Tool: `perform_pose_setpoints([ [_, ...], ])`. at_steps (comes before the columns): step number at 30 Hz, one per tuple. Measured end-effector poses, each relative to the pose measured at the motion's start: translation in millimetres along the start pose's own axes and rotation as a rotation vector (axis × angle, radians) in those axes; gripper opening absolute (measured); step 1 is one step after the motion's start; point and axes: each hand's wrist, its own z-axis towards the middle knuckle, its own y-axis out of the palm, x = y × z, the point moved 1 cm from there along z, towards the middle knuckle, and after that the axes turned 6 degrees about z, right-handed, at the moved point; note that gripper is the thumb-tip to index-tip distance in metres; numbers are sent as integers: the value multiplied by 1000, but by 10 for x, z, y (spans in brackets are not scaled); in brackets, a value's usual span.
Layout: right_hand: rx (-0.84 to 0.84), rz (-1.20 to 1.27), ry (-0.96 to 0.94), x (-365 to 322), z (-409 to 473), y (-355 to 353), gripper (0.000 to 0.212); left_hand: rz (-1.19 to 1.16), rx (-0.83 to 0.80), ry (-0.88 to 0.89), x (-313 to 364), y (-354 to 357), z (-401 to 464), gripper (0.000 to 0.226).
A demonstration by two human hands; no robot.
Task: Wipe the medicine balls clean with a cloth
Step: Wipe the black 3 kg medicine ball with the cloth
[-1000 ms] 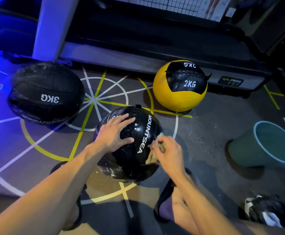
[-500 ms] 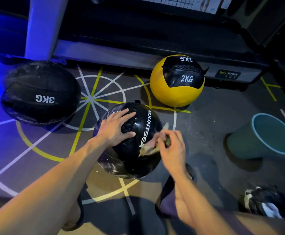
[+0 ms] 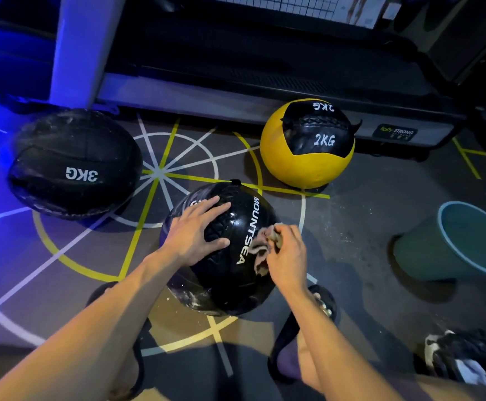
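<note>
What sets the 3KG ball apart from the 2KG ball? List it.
The 3KG ball is all black; the 2KG ball is yellow with a black panel.
The 3KG ball looks wider and flatter; the 2KG ball looks rounder.
The 3KG ball shows whitish smears on its surface; the 2KG ball shows none that can be made out.
Both rest on the floor untouched by either hand, with white weight labels.

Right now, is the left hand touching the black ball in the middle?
Touching. In the head view, the left hand lies flat with spread fingers on top of the black ball, with no gap visible, while the right hand holds the cloth against it.
</note>
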Motion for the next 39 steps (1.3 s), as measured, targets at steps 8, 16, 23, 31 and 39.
perform_pose_setpoints([
  [8, -62, 43, -79, 34, -549, 7, 16, -58, 44, 16, -44, 69, -100, 83],
  [16, 34, 57, -48, -40, -172, 207, 39, -51, 98, 27, 23, 213, -317, 82],
  [23, -149, 44, -281, 42, -257, 169, 58, -65, 127, 21, -12, 258, -469, 82],
  [31, -289, 50, -550, -149, -418, 184, 55, -64, 147, 33, -13, 285, -537, 81],
  [39, -187, 63, -315, -306, 117, 114, 37, -50, 128, 10, 87, 291, -497, 97],
])
